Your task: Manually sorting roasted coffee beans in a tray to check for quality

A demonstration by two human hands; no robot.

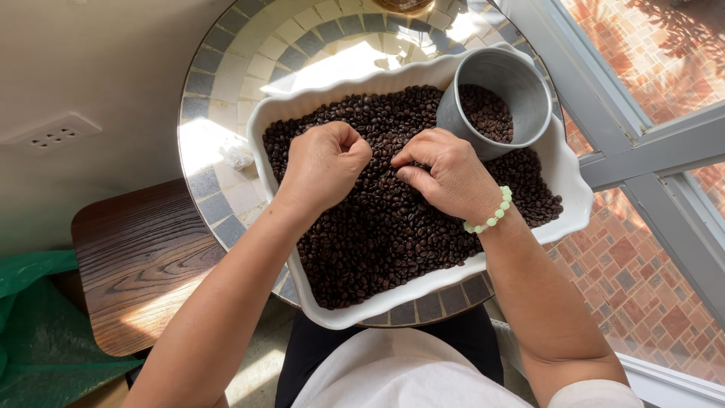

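left hand (323, 168): resting on the coffee beans (377, 234), fingers curled into a loose fist, tips tucked under; cannot tell if any beans are pinched inside
right hand (445, 175): on the beans just beside the left hand, fingers (411, 175) bent and pressed together at the tips, touching beans; cannot tell whether one is actually gripped
hands: close together near the middle of the dish, knuckles nearly touching
bracelet (489, 215): pale green beads, on the right wrist
coffee beans: dark roasted, spread as a layer over almost the whole dish
dish (332, 313): white, rectangular, scalloped rim, sits on the bench, near edge overhanging toward the person
cup (521, 87): grey, tilted, lying in the far right corner of the dish, mouth up toward camera, partly filled with beans, base resting on the bean layer
bench (226, 83): round, mosaic top of white and grey-blue tiles, sunlit patch behind the dish
crumpled white scrap (237, 155): on the bench, left of the dish
wooden stool (140, 264): dark brown, lower left, beside the bench
green bag (34, 332): far lower left
window frame (649, 143): right side, brick paving outside
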